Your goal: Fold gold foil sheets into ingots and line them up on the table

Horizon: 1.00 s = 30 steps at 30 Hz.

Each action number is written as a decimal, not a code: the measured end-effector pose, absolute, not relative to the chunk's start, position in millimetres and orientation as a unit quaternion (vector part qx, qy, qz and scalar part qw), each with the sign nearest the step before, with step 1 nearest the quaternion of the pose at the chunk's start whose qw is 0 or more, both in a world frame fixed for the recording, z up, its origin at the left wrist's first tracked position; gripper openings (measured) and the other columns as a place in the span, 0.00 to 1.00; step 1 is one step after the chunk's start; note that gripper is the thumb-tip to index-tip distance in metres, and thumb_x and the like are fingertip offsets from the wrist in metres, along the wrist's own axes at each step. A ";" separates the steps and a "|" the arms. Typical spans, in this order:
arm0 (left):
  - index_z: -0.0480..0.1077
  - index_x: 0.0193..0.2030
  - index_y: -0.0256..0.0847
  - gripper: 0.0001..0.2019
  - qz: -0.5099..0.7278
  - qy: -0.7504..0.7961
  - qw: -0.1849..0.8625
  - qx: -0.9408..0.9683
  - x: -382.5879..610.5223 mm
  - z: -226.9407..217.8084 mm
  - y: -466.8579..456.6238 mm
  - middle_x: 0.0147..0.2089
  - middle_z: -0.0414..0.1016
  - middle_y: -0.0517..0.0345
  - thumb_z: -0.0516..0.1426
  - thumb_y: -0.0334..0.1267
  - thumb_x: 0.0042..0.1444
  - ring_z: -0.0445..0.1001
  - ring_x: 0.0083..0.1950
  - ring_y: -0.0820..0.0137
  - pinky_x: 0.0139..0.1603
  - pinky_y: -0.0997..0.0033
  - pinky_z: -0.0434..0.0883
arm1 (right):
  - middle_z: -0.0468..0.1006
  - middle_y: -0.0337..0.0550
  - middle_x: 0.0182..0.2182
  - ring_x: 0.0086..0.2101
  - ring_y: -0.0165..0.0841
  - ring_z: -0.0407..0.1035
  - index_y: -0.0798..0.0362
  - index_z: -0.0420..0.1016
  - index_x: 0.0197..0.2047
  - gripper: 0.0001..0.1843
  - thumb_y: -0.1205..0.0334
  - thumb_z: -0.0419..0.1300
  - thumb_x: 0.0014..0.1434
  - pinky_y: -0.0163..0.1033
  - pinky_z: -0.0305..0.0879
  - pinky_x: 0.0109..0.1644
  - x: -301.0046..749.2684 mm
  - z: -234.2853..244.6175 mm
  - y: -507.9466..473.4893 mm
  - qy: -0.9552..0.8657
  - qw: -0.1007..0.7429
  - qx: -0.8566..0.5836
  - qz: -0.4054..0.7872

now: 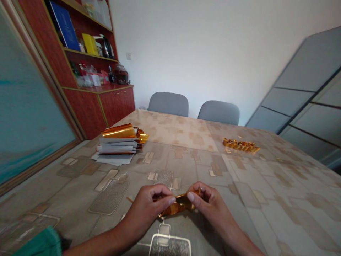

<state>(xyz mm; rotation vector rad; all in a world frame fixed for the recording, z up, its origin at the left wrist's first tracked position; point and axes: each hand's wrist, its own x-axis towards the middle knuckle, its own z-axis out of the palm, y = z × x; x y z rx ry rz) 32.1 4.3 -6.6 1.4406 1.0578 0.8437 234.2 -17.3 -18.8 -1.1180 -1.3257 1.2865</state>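
The left hand (149,209) and right hand (210,203) pinch a crumpled strip of shiny gold foil (177,207) between their fingers at bottom centre. On the patterned beige surface (269,199), a stack of pale paper sheets (115,151) sits left of centre, and a row of small folded gold foil pieces (241,145) lies right of centre.
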 end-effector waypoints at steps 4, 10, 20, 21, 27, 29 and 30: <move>0.76 0.27 0.37 0.12 0.352 0.450 0.562 0.598 33.0 -5.4 1.1 0.25 0.73 0.60 0.61 0.45 0.52 0.68 0.28 0.70 0.30 0.72 0.63 | 0.73 0.36 0.21 0.23 0.29 0.63 0.51 0.75 0.27 0.21 0.42 0.70 0.52 0.35 0.60 0.28 228.0 -20.2 -19.3 -0.511 0.475 -0.440 0.565; 0.75 0.27 0.38 0.12 0.384 0.462 0.554 0.577 33.9 -4.5 -1.8 0.24 0.72 0.61 0.62 0.45 0.53 0.68 0.28 0.71 0.29 0.73 0.63 | 0.74 0.38 0.23 0.24 0.29 0.65 0.54 0.78 0.30 0.21 0.42 0.69 0.56 0.35 0.61 0.29 229.8 -21.4 -19.4 -0.500 0.487 -0.437 0.568; 0.76 0.28 0.38 0.12 0.401 0.452 0.544 0.582 32.1 -5.2 -2.3 0.26 0.75 0.59 0.61 0.45 0.55 0.71 0.30 0.69 0.31 0.73 0.67 | 0.70 0.36 0.22 0.25 0.28 0.60 0.53 0.74 0.25 0.21 0.44 0.69 0.56 0.35 0.55 0.30 223.1 -24.0 -23.9 -0.505 0.482 -0.413 0.585; 0.76 0.28 0.38 0.12 0.402 0.450 0.547 0.580 32.2 -5.6 -2.0 0.26 0.75 0.59 0.61 0.45 0.55 0.71 0.30 0.69 0.31 0.73 0.67 | 0.71 0.37 0.22 0.25 0.28 0.60 0.53 0.73 0.24 0.22 0.43 0.69 0.56 0.35 0.55 0.30 224.1 -23.6 -23.6 -0.506 0.480 -0.413 0.586; 0.75 0.27 0.38 0.13 0.402 0.453 0.550 0.574 33.2 -5.7 -2.1 0.24 0.72 0.61 0.61 0.46 0.54 0.69 0.28 0.70 0.29 0.74 0.65 | 0.73 0.39 0.22 0.25 0.30 0.62 0.52 0.75 0.25 0.25 0.38 0.66 0.57 0.36 0.56 0.30 232.0 -23.4 -21.2 -0.530 0.443 -0.427 0.584; 0.75 0.27 0.38 0.13 0.400 0.452 0.551 0.576 33.2 -5.3 -2.5 0.24 0.72 0.61 0.61 0.46 0.54 0.69 0.28 0.70 0.29 0.73 0.65 | 0.71 0.37 0.21 0.24 0.29 0.60 0.52 0.73 0.23 0.26 0.37 0.66 0.56 0.36 0.55 0.30 234.4 -23.8 -20.8 -0.542 0.438 -0.430 0.574; 0.75 0.27 0.38 0.13 0.400 0.452 0.551 0.576 33.0 -5.0 -2.6 0.24 0.72 0.61 0.61 0.46 0.54 0.69 0.28 0.70 0.29 0.73 0.65 | 0.69 0.36 0.20 0.23 0.29 0.59 0.52 0.72 0.23 0.26 0.38 0.66 0.56 0.36 0.54 0.29 235.8 -23.4 -20.7 -0.543 0.436 -0.431 0.573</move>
